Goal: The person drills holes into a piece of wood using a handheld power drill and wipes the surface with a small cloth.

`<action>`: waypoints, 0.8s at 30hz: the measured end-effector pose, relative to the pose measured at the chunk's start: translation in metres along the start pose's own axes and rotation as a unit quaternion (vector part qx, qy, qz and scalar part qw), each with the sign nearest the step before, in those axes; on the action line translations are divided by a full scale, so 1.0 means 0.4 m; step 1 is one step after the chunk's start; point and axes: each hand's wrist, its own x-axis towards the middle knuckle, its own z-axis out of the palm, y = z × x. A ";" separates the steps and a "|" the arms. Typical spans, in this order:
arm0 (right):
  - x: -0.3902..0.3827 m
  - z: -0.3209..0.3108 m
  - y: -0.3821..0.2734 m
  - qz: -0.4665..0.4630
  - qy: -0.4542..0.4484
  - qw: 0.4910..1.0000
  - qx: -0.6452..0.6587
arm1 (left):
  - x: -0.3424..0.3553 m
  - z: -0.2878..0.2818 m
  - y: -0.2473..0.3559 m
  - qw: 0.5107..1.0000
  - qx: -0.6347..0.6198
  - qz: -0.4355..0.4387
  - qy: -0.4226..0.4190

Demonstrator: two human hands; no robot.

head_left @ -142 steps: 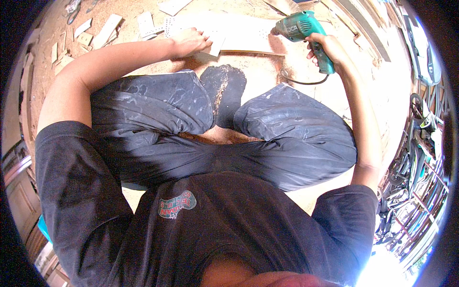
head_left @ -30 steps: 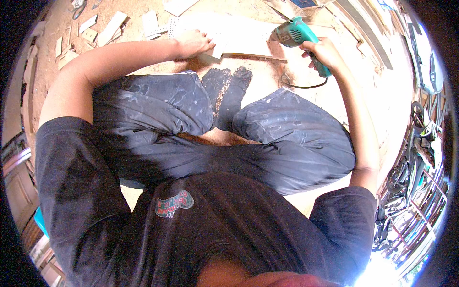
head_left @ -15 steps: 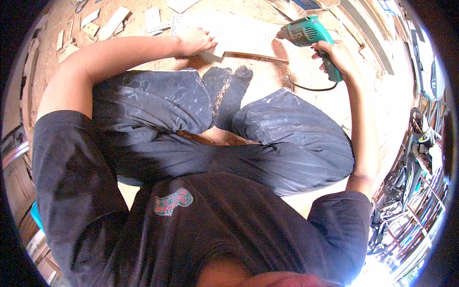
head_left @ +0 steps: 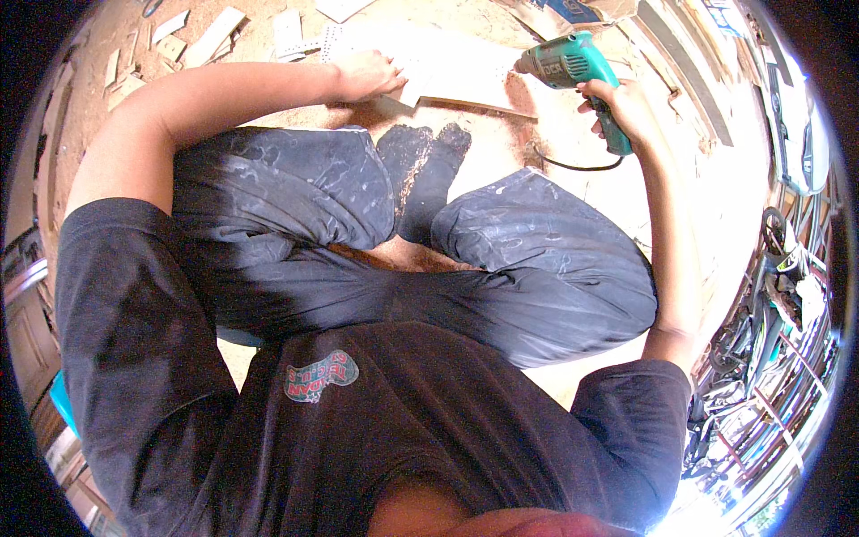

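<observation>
A pale, overexposed wooden board (head_left: 465,79) lies beyond my feet, with rows of small holes at its far left end. My left hand (head_left: 369,76) presses on its left part, fingers bent over the wood. In my right hand (head_left: 626,112) is a teal power drill (head_left: 573,61), gripped by its handle. The drill lies nearly level, its chuck pointing left at the board's right end. Reddish wood dust surrounds the chuck; glare hides the bit's tip. A dark cord (head_left: 577,167) curves from the handle's base toward the left.
Wood offcuts (head_left: 215,38) are scattered at the far left. Long planks (head_left: 687,76) lie at the right beyond the drill. My crossed legs (head_left: 295,192) are in dark trousers, close to the board. A bicycle (head_left: 774,242) and a cluttered heap stand at the right edge.
The drill and my right hand have shifted very slightly left and down in the picture, the chuck staying at the board. My left hand keeps its place on the board.
</observation>
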 end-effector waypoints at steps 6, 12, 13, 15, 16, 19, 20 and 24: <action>0.017 -0.001 0.009 0.006 -0.010 1.000 0.001 | 0.001 -0.003 0.000 1.000 -0.008 -0.004 -0.010; 0.021 0.001 0.014 0.006 -0.002 1.000 -0.005 | 0.001 -0.009 0.002 1.000 -0.002 -0.004 -0.018; 0.022 0.002 0.014 0.004 -0.002 1.000 -0.008 | 0.001 -0.008 0.001 1.000 0.000 -0.004 -0.019; 0.023 0.002 0.013 0.001 -0.001 1.000 -0.012 | 0.001 -0.006 0.000 1.000 0.003 -0.004 -0.021; 0.024 0.002 0.013 0.000 -0.001 1.000 -0.013 | 0.001 -0.008 0.001 1.000 0.000 -0.006 -0.024; 0.028 0.004 0.016 -0.003 -0.001 1.000 -0.009 | 0.000 -0.014 0.002 1.000 -0.006 -0.007 -0.030; 0.029 0.005 0.017 -0.004 -0.001 1.000 -0.007 | 0.000 -0.015 0.002 1.000 -0.006 -0.006 -0.029; 0.043 0.003 0.026 -0.001 -0.008 1.000 -0.008 | 0.001 -0.017 0.001 1.000 -0.011 -0.005 -0.029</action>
